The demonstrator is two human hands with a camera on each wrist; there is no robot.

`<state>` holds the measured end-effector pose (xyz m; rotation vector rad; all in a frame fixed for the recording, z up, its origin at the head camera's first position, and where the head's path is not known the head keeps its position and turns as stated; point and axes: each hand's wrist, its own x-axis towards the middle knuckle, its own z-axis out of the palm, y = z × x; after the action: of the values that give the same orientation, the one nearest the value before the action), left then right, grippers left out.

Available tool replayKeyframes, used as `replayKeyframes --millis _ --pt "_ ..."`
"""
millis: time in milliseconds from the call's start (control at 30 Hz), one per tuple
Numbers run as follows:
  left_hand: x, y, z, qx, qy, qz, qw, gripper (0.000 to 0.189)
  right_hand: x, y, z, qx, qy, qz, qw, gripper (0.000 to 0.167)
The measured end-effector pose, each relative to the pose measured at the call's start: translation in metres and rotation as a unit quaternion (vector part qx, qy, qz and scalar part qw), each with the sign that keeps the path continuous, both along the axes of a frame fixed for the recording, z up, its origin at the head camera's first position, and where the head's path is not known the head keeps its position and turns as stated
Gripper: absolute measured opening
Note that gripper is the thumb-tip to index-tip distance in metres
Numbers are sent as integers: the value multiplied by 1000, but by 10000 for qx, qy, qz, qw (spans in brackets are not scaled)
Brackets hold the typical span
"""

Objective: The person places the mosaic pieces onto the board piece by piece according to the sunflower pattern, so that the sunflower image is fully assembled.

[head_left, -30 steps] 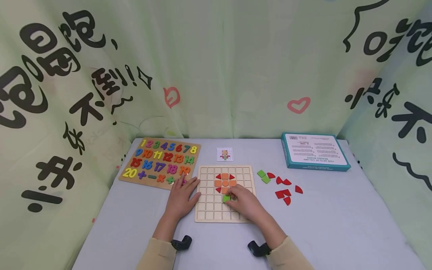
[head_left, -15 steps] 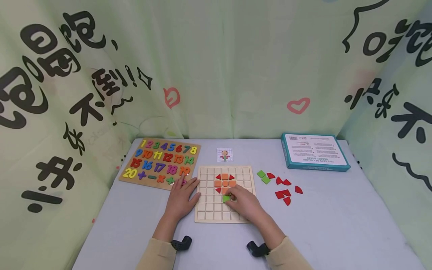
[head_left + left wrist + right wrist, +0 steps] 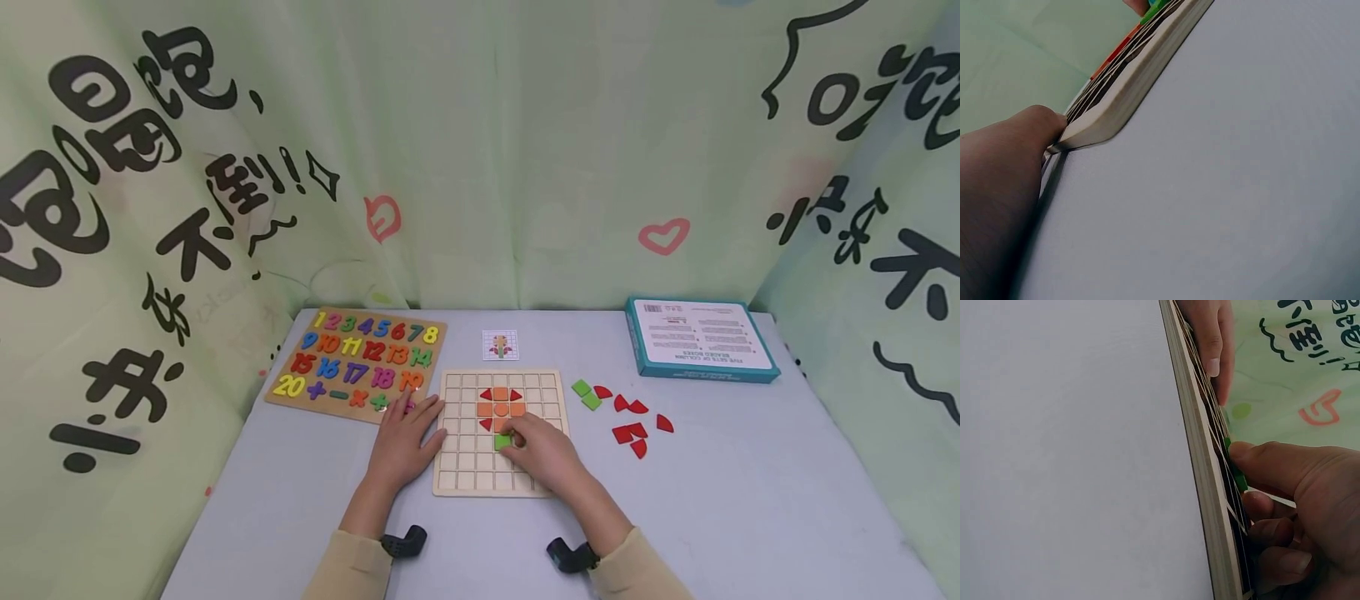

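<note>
In the head view my right hand (image 3: pixel 547 450) pinches a green square tile (image 3: pixel 502 442) over the wooden grid board (image 3: pixel 459 479), just below the orange tiles (image 3: pixel 500 409) in the middle. The right wrist view shows my thumb on the edge of that green tile (image 3: pixel 1236 465), which lies low at the grid. Red triangle tiles (image 3: pixel 486 392) sit in cells around the orange cross. My left hand (image 3: pixel 405 442) rests at the board's left edge with fingers straight, the thumb touching the rim. Its fingertips overlap the lower corner of the number board (image 3: pixel 300 392).
Right of the grid board lie two green tiles (image 3: pixel 591 401) and several red tiles (image 3: pixel 628 432). A small pattern card (image 3: pixel 500 344) lies behind the board. At the back right is a teal box (image 3: pixel 701 339). A printed curtain (image 3: pixel 517 167) encloses the white table.
Almost nothing moves. My right wrist shifts very slightly to the left, while the fingers stay at the same green tile; my left hand keeps its place.
</note>
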<state>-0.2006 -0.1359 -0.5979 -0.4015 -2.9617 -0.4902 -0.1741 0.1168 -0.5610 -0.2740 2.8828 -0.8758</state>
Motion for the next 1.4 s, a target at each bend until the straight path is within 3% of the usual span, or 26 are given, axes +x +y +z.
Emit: replayKeyframes --millis 300,467,700,967,1400 --pt "0 1 -1 -47 -25 -4 10000 55 0 1 -1 -138 -20 -83 9999 22" --pt "1 0 -2 -62 -30 4 10000 55 1 7 6 -336 -138 -192 9992 21" --pt "1 -1 -2 -57 40 15 10000 55 -14 50 17 -383 -169 -1023 9939 28" --pt "0 -1 -4 -79 27 19 10000 55 -28 104 14 -96 -316 -1690 9851 37" --pt "0 1 -5 -48 -29 38 10000 56 -34 122 3 144 -228 -1642 9861 39"
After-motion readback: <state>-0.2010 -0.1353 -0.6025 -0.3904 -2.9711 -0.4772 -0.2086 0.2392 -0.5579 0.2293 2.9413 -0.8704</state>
